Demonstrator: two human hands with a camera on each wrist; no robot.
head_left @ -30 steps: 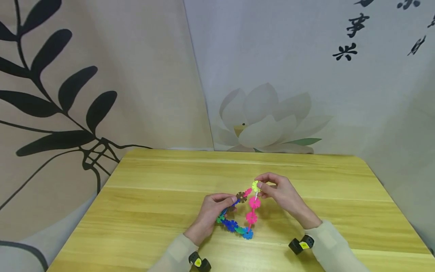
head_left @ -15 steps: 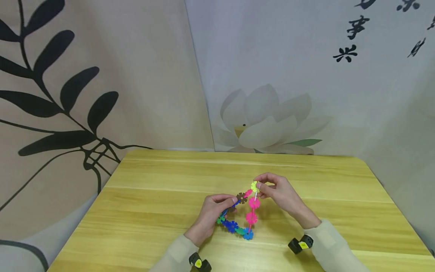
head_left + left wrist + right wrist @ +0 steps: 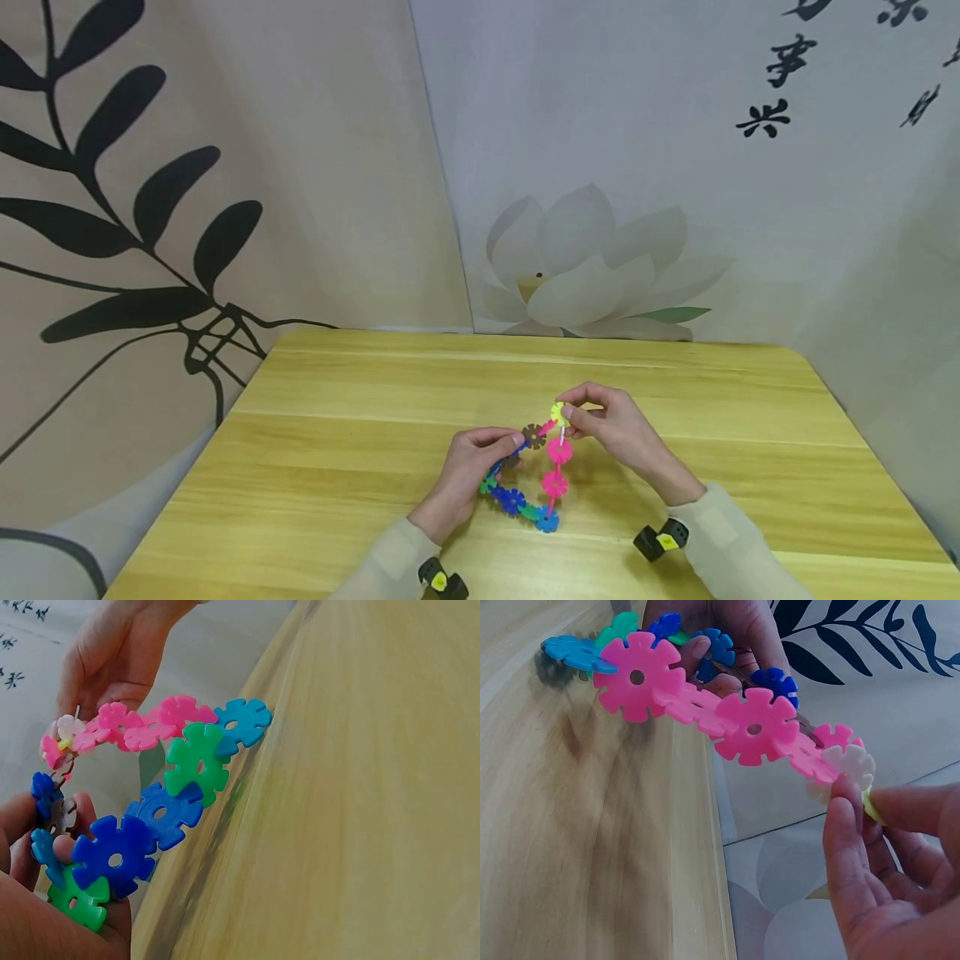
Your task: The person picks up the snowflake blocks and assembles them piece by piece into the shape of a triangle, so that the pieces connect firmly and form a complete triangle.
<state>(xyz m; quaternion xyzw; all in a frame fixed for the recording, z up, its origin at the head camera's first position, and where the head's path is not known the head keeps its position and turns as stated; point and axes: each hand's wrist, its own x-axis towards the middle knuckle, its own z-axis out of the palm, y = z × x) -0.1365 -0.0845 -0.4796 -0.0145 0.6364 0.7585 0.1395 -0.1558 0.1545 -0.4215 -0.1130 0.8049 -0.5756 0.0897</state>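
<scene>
A loop of interlocking plastic snowflake discs hangs between my hands. My left hand [image 3: 467, 468] grips its left side, thumb on top, near a brown disc [image 3: 534, 436]. At the upper right my right hand [image 3: 617, 423] pinches a yellow snowflake disc [image 3: 558, 412], seen edge-on between thumb and fingers in the right wrist view. Beside it sit a white disc [image 3: 853, 766] and pink discs [image 3: 755, 727]. Dark blue discs [image 3: 115, 856], green discs [image 3: 197, 760] and a light blue disc [image 3: 547, 519] form the lower side. How firmly the yellow disc joins its neighbours, I cannot tell.
A light wooden table [image 3: 360, 417] lies under both hands. Behind it hangs a printed backdrop [image 3: 337, 167] with leaves, a lotus and characters. Each wrist wears a small black camera [image 3: 660, 540] over a pale sleeve [image 3: 738, 542].
My right hand has shifted slightly left and down with the yellow disc, bringing it closer to the pink disc by the brown one. The left hand stays nearly still.
</scene>
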